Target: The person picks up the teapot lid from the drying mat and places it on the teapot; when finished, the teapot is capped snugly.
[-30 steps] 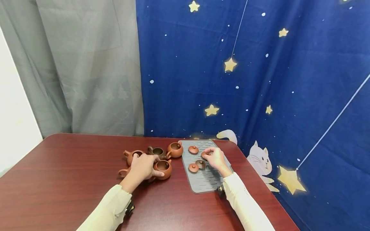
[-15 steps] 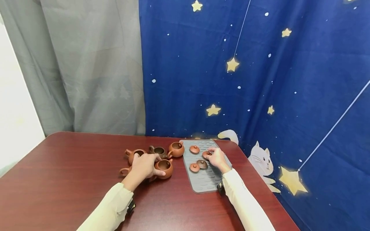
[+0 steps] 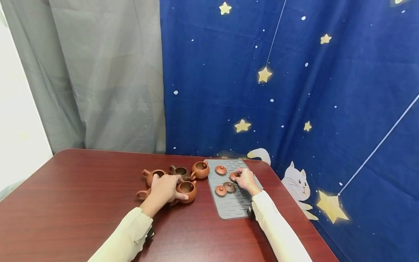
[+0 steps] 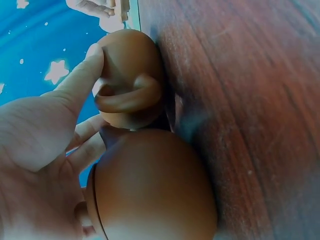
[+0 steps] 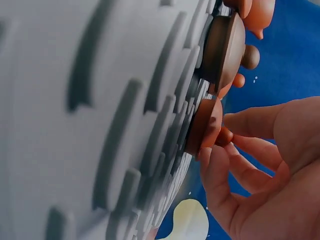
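In the head view my left hand (image 3: 164, 187) reaches over a group of small lidless clay teapots. It holds the orange-brown teapot (image 3: 188, 193) at the front right, thumb against its near side and fingers behind. The left wrist view shows this teapot's handle (image 4: 130, 100) facing the camera, with another teapot (image 4: 157, 187) close before it. On the grey mat (image 3: 234, 214), my right hand (image 3: 246, 180) pinches a reddish teapot lid (image 3: 233, 176) by its knob. Seen from the right wrist, that lid (image 5: 202, 127) stays on or very near the ridged mat.
Several lids lie nearby: an orange one (image 3: 220, 170) behind, a dark brown one (image 3: 230, 187) and a reddish one (image 3: 220, 191) in front. Behind the left hand stand a dark teapot (image 3: 180, 172) and an orange teapot (image 3: 201, 169). Another teapot (image 3: 149, 177) is left, partly covered.
The view has shifted slightly. Both hands keep nearly the same places, the left at the front teapot and the right at the lid's knob.
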`<control>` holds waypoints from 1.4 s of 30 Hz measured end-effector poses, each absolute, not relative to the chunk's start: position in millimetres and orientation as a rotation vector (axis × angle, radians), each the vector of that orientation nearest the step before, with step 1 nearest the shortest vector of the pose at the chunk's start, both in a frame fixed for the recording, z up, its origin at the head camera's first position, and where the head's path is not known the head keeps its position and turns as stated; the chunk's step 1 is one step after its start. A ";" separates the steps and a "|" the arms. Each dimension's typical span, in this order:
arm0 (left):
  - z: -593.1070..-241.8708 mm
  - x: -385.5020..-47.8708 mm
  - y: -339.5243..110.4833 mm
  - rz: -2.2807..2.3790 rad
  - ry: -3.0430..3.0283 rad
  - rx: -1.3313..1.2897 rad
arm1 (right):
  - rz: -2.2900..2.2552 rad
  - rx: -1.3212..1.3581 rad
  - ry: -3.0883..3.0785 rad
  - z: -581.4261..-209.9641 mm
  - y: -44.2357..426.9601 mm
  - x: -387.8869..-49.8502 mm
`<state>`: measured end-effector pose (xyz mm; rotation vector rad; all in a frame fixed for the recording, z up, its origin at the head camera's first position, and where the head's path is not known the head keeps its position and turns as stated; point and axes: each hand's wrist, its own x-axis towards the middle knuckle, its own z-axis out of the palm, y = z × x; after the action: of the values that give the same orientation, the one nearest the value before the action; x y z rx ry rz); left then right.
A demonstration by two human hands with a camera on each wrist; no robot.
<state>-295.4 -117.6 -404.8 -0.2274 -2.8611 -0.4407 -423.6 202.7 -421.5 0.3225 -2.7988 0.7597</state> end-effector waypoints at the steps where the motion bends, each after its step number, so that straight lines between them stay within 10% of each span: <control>1: -404.1 -295.0 -117.1 -0.439 -2.857 -0.228 | 0.743 0.330 -2.795 -420.5 203.7 -423.7; 42: -404.7 -296.2 -117.2 -0.430 -2.870 -0.206 | 0.820 0.198 -2.762 -413.4 199.0 -418.1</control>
<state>-296.2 -117.2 -404.7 -0.2058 -2.8695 -0.4296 -418.1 199.0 -413.4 0.1979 -2.7619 0.8197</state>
